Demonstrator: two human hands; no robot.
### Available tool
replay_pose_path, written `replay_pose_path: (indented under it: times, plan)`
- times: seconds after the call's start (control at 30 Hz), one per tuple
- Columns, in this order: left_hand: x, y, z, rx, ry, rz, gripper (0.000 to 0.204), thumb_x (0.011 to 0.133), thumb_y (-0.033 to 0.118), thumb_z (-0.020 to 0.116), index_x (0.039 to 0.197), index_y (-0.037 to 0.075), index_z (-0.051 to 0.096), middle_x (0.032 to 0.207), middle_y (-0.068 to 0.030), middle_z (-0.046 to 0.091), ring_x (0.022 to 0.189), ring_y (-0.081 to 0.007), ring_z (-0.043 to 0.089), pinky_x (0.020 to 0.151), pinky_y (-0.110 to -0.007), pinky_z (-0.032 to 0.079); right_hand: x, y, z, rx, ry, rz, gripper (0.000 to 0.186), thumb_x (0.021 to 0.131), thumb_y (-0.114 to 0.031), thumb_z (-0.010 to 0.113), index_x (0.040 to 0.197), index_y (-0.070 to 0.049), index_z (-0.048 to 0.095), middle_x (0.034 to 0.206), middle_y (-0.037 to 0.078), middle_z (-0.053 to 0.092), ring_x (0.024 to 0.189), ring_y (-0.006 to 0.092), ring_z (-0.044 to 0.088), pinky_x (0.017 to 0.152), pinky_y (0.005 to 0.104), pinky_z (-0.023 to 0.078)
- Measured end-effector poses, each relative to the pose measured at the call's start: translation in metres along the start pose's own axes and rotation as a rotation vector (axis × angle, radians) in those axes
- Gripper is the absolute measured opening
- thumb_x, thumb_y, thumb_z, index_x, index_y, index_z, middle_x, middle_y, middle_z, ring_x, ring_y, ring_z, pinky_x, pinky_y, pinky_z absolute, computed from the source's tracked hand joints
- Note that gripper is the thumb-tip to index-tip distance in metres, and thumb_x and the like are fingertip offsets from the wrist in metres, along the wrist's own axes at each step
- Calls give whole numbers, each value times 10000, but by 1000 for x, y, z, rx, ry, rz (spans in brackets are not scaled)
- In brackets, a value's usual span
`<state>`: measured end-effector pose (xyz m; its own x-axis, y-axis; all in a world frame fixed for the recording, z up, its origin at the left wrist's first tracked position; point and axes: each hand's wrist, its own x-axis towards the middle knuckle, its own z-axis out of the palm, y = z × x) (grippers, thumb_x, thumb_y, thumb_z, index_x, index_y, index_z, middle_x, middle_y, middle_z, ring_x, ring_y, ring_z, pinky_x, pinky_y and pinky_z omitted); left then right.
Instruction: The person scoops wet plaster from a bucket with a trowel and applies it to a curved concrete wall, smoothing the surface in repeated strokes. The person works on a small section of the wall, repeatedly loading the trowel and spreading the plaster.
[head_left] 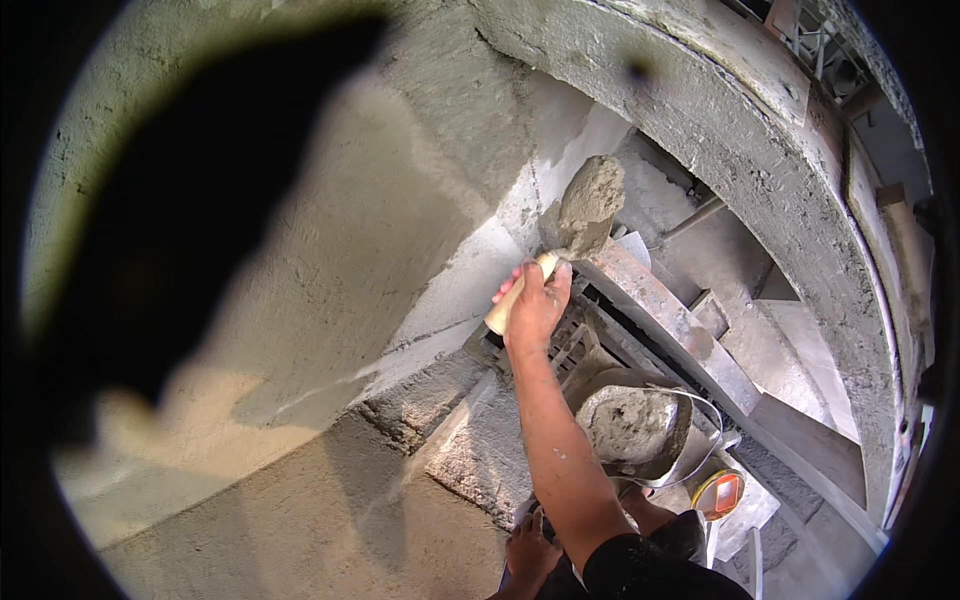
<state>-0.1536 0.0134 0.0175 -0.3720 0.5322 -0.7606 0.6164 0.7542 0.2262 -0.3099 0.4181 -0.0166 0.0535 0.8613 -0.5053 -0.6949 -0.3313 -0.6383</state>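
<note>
My right hand [537, 300] is closed around the pale handle of a trowel [506, 308], with the arm stretched forward. A thick heap of wet grey mortar [592, 198] covers the trowel's blade, which is beside the corner of the plastered wall [410, 200]. Low in the picture, my left hand [530, 552] is close to my body with its fingers curled. What those fingers hold, if anything, I cannot make out. Below and right of my right hand stands a bucket [668, 470] with grey mortar in it and a thin white handle at its side.
A long board [690, 345] runs diagonally right of my arm. Near the bucket is a round yellow-rimmed tub [718, 495]. A curved concrete edge [800, 190] sweeps along the right. Rough blocks [480, 445] lie below the wall. A dark blurred shape hides much of the upper left.
</note>
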Motion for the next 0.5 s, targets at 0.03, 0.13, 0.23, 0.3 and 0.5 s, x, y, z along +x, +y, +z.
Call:
replay_pose_path:
  times: [0.03,0.13,0.23,0.3,0.5]
  plan:
    - [2,-5,0,34,14,21,678,813,333,719,1425,112,534,1381,-145,590,1243,-347,597,966,-484,542,10,12,19,-18,97,-60,204,978,-18,556,1131,-58,428,794,98,573,545,169,572,433,316,517]
    - [3,-18,3,185,-99,8,588,843,302,706,1377,99,572,1382,-143,588,1246,-347,594,939,-484,554,35,44,86,-793,356,-314,352,983,-45,592,1272,14,400,913,179,645,681,275,679,513,379,552]
    - [-1,-22,7,245,-18,65,548,857,319,685,1349,99,590,1333,-148,614,1216,-350,613,918,-480,562,13,53,128,-686,-77,-326,406,983,-54,601,1310,77,400,868,190,637,693,300,679,556,383,541]
    - [0,-19,9,91,-56,-16,560,852,350,687,1339,90,592,1296,-151,632,1186,-351,630,911,-476,565,-31,43,126,-627,-347,-419,412,982,-58,609,1304,93,400,836,171,626,698,274,679,551,381,535]
    - [4,4,7,129,-49,16,695,827,378,725,1415,63,531,1339,-169,620,1179,-358,629,963,-489,539,-122,-17,-8,-534,-429,38,333,1020,-159,632,1204,30,429,827,72,571,682,154,605,553,298,495]
